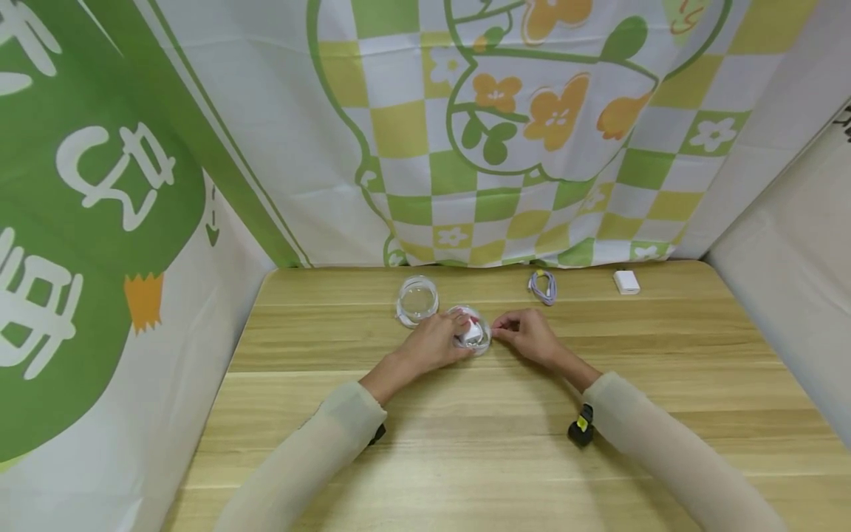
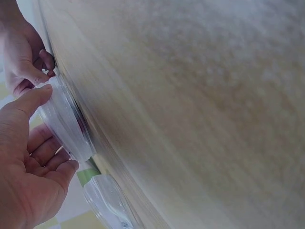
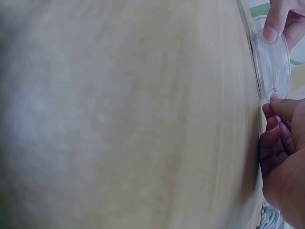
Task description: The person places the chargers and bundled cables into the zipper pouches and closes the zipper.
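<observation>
A clear round container (image 1: 473, 349) stands on the wooden table, with a white charger (image 1: 473, 332) and something red seen at its top. My left hand (image 1: 435, 343) holds it from the left, thumb on the near side and fingers on the far side. At its right edge my right hand (image 1: 530, 336) pinches the rim with thumb and forefinger. Whether a cable end is also between these fingertips is too small to tell. In the right wrist view the container (image 3: 274, 64) lies between both hands. The left wrist view shows its ribbed clear wall (image 2: 66, 119).
Behind and left of my left hand is a second clear round container (image 1: 417, 278) with a pale coil in it. A bundled purple cable (image 1: 547, 288) and a white charger block (image 1: 626, 282) lie near the table's back edge. A patterned curtain (image 1: 465, 148) hangs behind.
</observation>
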